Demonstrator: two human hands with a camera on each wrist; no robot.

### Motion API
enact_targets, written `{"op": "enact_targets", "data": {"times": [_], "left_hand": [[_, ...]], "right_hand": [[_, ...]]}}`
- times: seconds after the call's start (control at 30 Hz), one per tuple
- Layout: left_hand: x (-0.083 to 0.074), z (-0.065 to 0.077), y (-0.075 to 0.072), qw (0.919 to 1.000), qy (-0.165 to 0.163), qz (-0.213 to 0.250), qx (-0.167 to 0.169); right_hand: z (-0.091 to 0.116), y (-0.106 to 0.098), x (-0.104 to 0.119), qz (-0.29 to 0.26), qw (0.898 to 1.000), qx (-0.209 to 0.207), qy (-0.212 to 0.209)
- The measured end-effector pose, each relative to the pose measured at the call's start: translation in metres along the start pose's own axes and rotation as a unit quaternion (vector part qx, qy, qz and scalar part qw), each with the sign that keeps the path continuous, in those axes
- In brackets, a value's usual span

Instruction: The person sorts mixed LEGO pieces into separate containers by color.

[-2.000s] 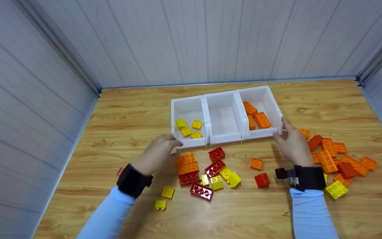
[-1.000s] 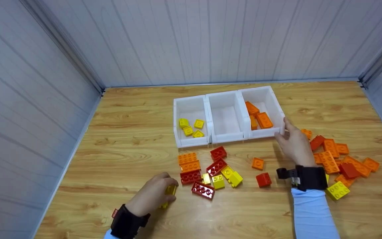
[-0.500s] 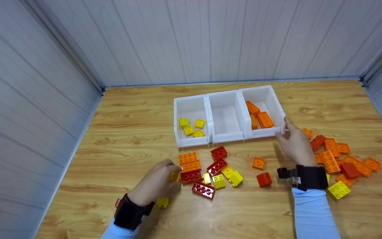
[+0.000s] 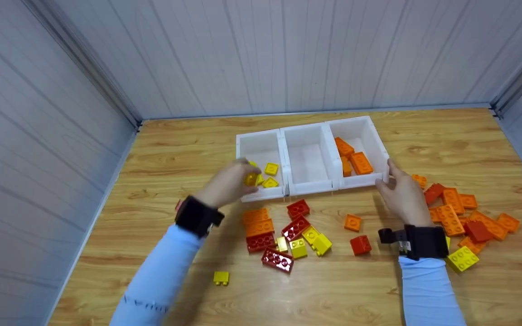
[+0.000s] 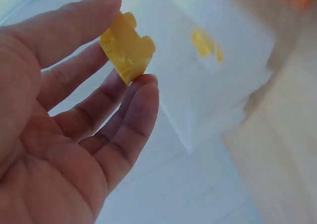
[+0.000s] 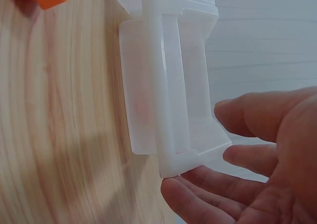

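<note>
My left hand (image 4: 227,183) pinches a yellow toy brick (image 5: 128,45) between thumb and fingertips, over the left compartment of the row of three white bins (image 4: 308,186). In the left wrist view the brick's studs point up and to the right, and a blurred yellow brick (image 5: 205,44) shows in the bin beyond. Several flat yellow pieces lie in that compartment. My right hand (image 4: 403,197) holds the front right corner of the right bin (image 6: 173,85), thumb and fingers around it. Orange bricks (image 4: 360,163) lie inside that right bin.
In front of the bins lie several red bricks (image 4: 277,260), orange bricks (image 4: 260,227) and yellow bricks (image 4: 321,244). A single yellow brick (image 4: 221,278) sits nearer the front. Right of my right hand is a pile of orange bricks (image 4: 451,220) with some red and yellow.
My left hand went from the bins' front left corner down to the yellow bricks, took one and carried it up over the left compartment. My right hand has stayed at the bin corner.
</note>
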State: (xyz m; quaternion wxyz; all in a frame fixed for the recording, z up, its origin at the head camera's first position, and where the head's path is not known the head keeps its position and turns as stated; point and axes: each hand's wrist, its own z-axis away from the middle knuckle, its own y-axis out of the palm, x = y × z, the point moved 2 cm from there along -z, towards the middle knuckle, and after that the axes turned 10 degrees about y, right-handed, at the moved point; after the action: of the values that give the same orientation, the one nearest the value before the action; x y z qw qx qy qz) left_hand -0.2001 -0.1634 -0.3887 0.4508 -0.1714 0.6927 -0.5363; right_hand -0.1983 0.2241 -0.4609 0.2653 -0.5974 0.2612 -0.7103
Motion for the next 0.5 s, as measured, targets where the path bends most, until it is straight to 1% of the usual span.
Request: {"op": "enact_targets", "data": {"times": [0.1,0.17,0.23,0.3,0.4,0.5], "left_hand": [[0.007,-0.026,-0.01,0.9992,-0.025,-0.014,0.029],[0.013,-0.041,-0.013,0.9975,-0.048,-0.018,0.049],[0.019,-0.054,-0.014,0.9956,-0.068,-0.015,0.063],[0.025,-0.063,-0.014,0.9933,-0.091,-0.013,0.07],[0.032,-0.073,-0.014,0.99,-0.119,-0.015,0.075],[0.036,-0.081,-0.012,0.9881,-0.131,-0.022,0.076]], "right_hand": [[0.002,0.0,0.001,-0.003,1.0,0.001,0.002],[0.003,0.0,0.001,-0.004,1.0,0.001,0.005],[0.003,0.001,0.002,-0.004,1.0,0.003,0.01],[0.004,0.003,0.004,-0.003,1.0,0.005,0.013],[0.004,0.004,0.006,0.001,1.0,0.004,0.012],[0.004,0.004,0.007,0.002,1.0,0.001,0.011]]}}
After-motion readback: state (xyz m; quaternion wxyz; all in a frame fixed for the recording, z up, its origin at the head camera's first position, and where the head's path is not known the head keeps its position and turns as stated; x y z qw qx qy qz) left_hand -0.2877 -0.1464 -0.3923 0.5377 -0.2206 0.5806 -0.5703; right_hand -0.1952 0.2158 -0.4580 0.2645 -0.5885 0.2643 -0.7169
